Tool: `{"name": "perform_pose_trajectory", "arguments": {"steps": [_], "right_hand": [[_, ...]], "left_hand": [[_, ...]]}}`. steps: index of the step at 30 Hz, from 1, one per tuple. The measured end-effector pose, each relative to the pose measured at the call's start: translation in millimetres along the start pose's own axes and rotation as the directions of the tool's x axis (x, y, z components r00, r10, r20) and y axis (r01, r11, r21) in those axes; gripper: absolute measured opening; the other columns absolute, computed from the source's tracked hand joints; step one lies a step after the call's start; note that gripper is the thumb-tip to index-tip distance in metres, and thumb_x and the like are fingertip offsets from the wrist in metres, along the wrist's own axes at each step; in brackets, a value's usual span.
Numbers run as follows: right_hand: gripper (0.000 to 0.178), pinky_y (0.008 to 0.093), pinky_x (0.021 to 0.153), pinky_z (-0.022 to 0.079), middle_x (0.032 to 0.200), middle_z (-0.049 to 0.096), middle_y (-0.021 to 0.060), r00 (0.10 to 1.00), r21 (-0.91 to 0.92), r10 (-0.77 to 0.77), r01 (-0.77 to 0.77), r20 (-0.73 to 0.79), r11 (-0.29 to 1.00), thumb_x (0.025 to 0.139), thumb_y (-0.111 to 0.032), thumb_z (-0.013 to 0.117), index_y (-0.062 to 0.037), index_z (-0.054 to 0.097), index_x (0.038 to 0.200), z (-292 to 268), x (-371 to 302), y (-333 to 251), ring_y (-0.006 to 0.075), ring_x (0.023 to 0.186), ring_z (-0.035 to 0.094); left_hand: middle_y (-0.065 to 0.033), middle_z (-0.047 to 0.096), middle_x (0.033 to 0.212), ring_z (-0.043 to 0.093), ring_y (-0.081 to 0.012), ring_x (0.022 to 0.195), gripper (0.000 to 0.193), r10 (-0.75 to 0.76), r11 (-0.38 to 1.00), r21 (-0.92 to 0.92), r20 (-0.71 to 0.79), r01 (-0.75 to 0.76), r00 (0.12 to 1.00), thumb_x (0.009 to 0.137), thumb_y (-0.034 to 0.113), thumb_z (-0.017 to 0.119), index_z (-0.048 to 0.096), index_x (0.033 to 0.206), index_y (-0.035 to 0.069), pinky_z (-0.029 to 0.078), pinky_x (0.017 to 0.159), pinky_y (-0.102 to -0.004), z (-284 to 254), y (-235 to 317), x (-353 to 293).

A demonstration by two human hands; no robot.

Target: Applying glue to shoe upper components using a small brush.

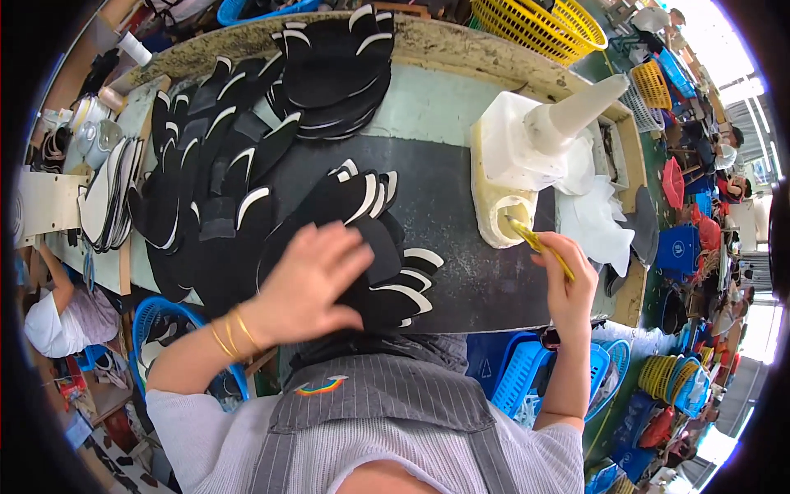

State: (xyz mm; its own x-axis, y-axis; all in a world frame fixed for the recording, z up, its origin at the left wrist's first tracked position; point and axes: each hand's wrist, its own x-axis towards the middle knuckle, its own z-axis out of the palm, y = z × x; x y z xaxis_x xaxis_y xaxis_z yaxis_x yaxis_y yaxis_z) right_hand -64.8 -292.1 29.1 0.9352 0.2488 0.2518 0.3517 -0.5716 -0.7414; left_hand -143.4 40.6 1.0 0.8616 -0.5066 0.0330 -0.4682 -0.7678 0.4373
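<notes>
Two hands work over the bench (461, 284). The right hand (571, 280) has its grip closed around a yellow brush (524, 234), tip in the mouth of the white pot (504, 136); the left hand (306, 284) is spread wide over black pieces (407, 303) lying fanned before the person, contact unclear. Good practice, probably: wipe any surplus on the pot's rim, keep pale edges exposed. Pot and pieces show no legible writing; a blue bin's (678, 247) white mark is too small to read.
</notes>
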Motion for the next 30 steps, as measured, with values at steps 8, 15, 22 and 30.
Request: {"name": "perform_pose_trajectory", "arguments": {"steps": [8,15,22,30], "right_hand": [[0.014,0.0192,0.045,0.039,0.072,0.064,0.0051,0.925,0.255,0.339,-0.29,-0.172,0.922,0.087,-0.013,0.065,0.0006,0.065,0.092,-12,26,32,0.0073,0.053,0.054],[0.015,0.0201,0.056,0.044,0.091,0.062,0.004,0.845,0.736,0.522,-0.282,-0.113,0.615,0.089,-0.011,0.061,-0.0059,0.057,0.103,-30,14,88,0.0101,0.074,0.059],[0.014,0.0234,0.046,0.051,0.086,0.061,0.0091,0.889,0.717,0.212,-0.454,0.406,0.529,0.093,-0.015,0.054,-0.0032,0.057,0.101,59,31,-7,0.0168,0.068,0.063],[0.011,0.0217,0.059,0.054,0.084,0.061,0.0024,0.802,0.488,0.066,-0.425,0.594,0.762,0.088,-0.011,0.063,0.0004,0.062,0.089,135,61,-44,0.0086,0.072,0.061]], "left_hand": [[-0.0142,0.044,0.129,0.044,-0.0312,0.114,0.082,-0.011,0.979,0.205,0.072,-0.004,0.997,0.056,0.036,0.081,0.051,0.127,0.011,0.033,0.099,-0.048,19,18,-35],[-0.0111,0.044,0.128,0.044,-0.0285,0.108,0.069,0.007,0.993,0.114,-0.031,-0.003,1.0,0.06,0.038,0.079,0.057,0.121,0.017,0.035,0.092,-0.041,14,14,-50],[-0.0146,0.044,0.127,0.041,-0.0334,0.117,0.063,0.002,0.996,0.093,-0.045,0.003,0.999,0.064,0.038,0.077,0.057,0.119,0.015,0.032,0.098,-0.0458,20,11,-50],[-0.0154,0.043,0.126,0.038,-0.0349,0.122,0.066,-0.003,0.997,-0.077,-0.042,0.0,0.999,0.06,0.035,0.08,0.056,0.119,0.017,0.028,0.102,-0.0472,22,5,-46]]}}
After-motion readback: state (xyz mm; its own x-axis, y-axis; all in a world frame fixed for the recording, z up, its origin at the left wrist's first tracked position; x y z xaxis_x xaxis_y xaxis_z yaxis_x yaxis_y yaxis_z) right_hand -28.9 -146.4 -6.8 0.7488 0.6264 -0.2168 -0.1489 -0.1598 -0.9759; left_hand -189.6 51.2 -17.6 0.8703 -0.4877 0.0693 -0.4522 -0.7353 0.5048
